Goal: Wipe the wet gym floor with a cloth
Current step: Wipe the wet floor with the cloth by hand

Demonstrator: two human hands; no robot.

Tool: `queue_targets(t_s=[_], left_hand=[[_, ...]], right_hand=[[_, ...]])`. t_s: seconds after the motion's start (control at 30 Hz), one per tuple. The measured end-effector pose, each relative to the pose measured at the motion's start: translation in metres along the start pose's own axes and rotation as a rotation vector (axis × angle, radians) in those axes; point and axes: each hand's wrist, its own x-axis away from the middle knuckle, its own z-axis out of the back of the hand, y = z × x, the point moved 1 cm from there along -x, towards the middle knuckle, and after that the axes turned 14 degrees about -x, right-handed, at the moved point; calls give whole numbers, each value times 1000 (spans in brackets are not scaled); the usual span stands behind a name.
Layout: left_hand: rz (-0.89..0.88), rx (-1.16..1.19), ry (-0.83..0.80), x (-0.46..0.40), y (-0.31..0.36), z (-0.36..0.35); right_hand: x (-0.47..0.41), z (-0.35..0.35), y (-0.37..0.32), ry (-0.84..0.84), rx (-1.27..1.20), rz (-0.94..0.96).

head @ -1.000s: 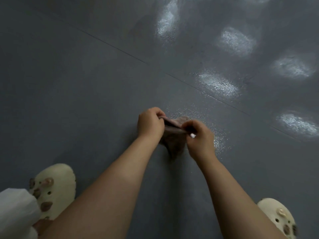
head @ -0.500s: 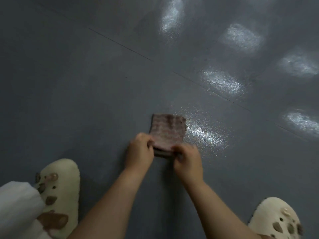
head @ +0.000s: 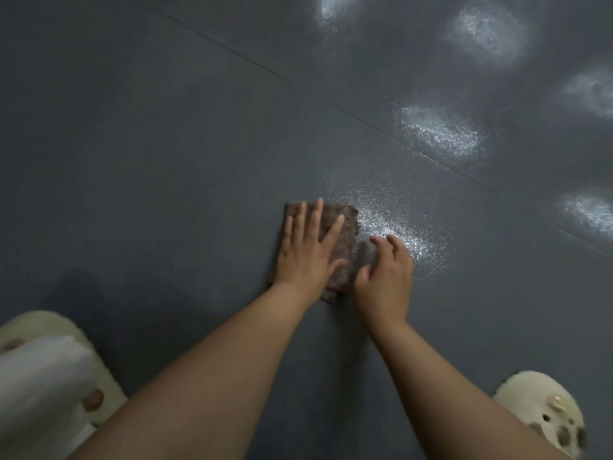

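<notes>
Since half a second ago, both hands have let go of the near edge of the small brown rectangular cloth [head: 345, 234], and the left hand [head: 306, 252] now lies flat on top of it. Its fingers are straight and spread, pressing the cloth onto the dark grey gym floor [head: 149, 161]. The cloth looks nubbly and coarsely textured, folded into a thick pad, with frayed, uneven edges showing past the fingers and below the wrist. It lies near the middle of the floor in view, its right edge touching a glistening wet patch [head: 394, 234] that sparkles with reflected light.

The right hand [head: 384, 273] rests just beside the cloth's right edge, fingers loosely curled over the wet patch; whether they touch the cloth cannot be told. A thin seam [head: 331, 106] crosses the floor diagonally beyond the hands. Cream perforated clogs sit at the lower left corner [head: 49, 330] and lower right corner [head: 540, 410].
</notes>
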Motion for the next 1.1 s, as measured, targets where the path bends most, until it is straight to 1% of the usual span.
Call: queue_targets(t_s=[0.07,0.1,0.13,0.23,0.33,0.4,0.53,0.6,0.7,0.8,0.87,0.9,0.97,1.03,1.1], left_hand=[[-18,-118,-62,1,8,-3],[-26,-141,-76,2,11,-7],[-30,-142,-73,2,11,-11],[-55,-165,44,1,-1,-14],[-131,-138,-18,-3,-23,-10],[-91,-145,-11,-6,-40,-9],[131,-130,-14,-10,-92,-10],[271,-114,-15,-7,-123,-12],[518,-49,-24,3,-170,-22],[820,93,-31,21,-212,-33],[984,178,-50,35,-226,-38],[1033,205,-60,40,-228,-39],[1068,221,-62,47,-220,-40],[1058,212,-48,50,-201,-39],[1004,170,-40,55,-176,-40]], right_hand=[[-1,-1,2,-27,40,-12],[0,-2,2,-67,67,-30],[0,-5,3,-112,106,-47],[1,-11,1,-178,216,-92],[7,-17,-8,-188,269,-163],[13,-22,-15,-207,296,-173],[26,-36,-34,-300,309,-101],[33,-44,-41,-386,340,-67],[39,-52,-44,-526,440,-75],[37,-50,-43,-590,467,-97],[35,-46,-44,-613,477,-92],[35,-45,-44,-617,477,-90],[35,-46,-46,-616,467,-90],[35,-47,-47,-606,462,-90],[36,-47,-47,-590,450,-91]])
